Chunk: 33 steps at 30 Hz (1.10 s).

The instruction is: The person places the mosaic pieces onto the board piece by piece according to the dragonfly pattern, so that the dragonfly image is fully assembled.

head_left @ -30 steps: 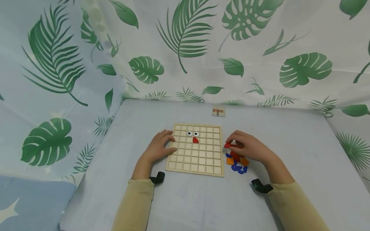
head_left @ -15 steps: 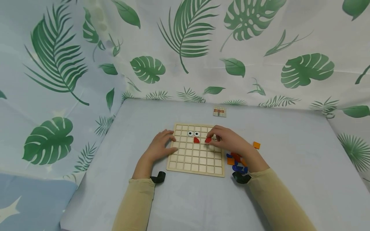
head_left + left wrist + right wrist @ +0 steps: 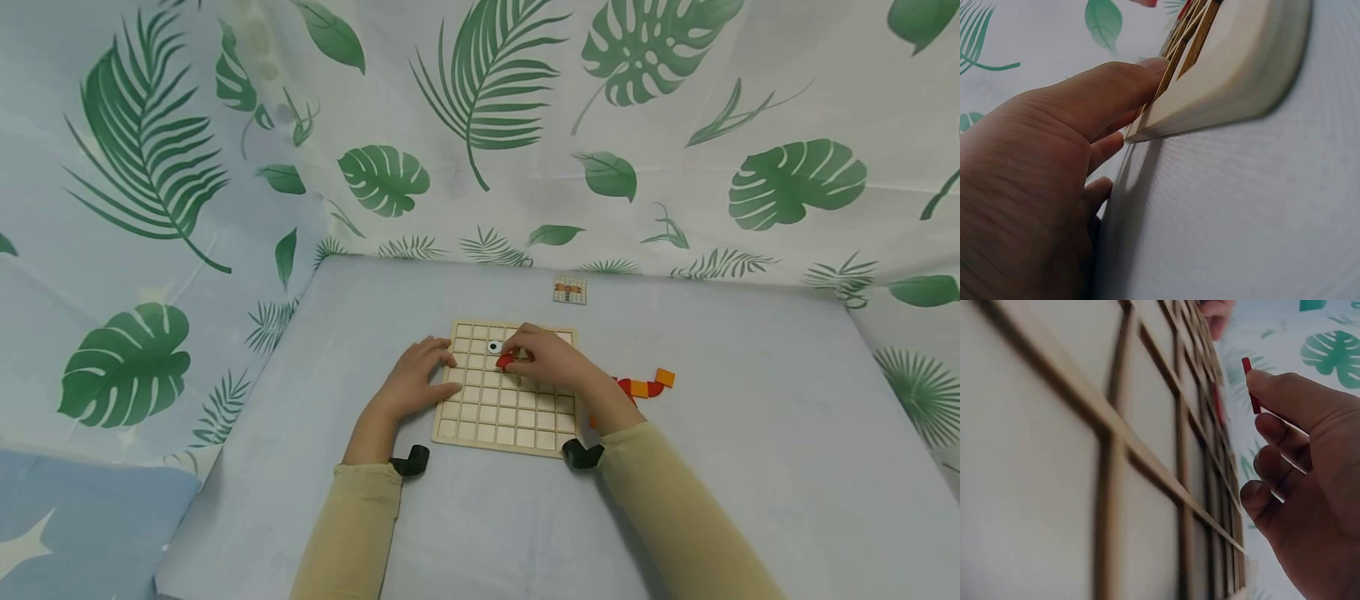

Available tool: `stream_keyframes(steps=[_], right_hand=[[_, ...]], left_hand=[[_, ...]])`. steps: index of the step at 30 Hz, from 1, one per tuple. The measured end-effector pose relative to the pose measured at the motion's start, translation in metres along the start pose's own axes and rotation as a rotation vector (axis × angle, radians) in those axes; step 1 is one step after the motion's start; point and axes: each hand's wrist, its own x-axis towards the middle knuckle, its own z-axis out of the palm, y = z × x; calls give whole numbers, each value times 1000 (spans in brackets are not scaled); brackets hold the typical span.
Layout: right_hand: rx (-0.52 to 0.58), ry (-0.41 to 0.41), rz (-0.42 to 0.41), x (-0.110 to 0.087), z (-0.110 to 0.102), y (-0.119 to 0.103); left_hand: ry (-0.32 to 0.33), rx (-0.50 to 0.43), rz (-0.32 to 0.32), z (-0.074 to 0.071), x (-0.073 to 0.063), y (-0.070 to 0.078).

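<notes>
A wooden grid board (image 3: pixel 476 412) lies flat before me. My left hand (image 3: pixel 411 379) rests at its left edge, thumb on the rim in the left wrist view and fingers spread. Over the upper middle of the grid, my right hand (image 3: pixel 553 360) pinches a thin red quarter-circle tile (image 3: pixel 1252 387) between thumb and index finger. The right wrist view shows this tile held apart from the board, with another red piece (image 3: pixel 1218 403) in the grid beyond. One round eye tile (image 3: pixel 494 347) shows on the grid; the right hand hides the spot beside it.
Right of the board lie loose tiles, among them an orange square (image 3: pixel 665 377) and a red piece (image 3: pixel 656 389); the right forearm hides part of the pile. Behind the board is a small pattern card (image 3: pixel 570 290). A leaf-print curtain (image 3: pixel 480 208) hangs at the back.
The right hand has carried the red tile from the pile leftward over the board, near the eye tiles. Pile pieces came back into view. The left hand has stayed at the board's edge.
</notes>
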Motion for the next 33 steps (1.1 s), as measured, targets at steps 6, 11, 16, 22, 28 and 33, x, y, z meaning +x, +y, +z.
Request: stream_keyframes(steps=[6,11,16,22,28,33], right_hand=[[-30,0,38,9,11,2],[-46,-6,57,13,16,0],[-102,-1,102,14,20,-4],[-118,-12,137,14,21,-5],[-105,-6,153,14,22,-5],[-104,-8,159,15,22,-4]], left_hand=[[-1,-3,1,0,1,0],[-1,-12,-4,0,0,-1],[3,-15,-1,0,0,0],[-1,-12,-2,-1,-1,0],[-1,-8,2,-1,0,0],[1,-8,3,0,0,0]])
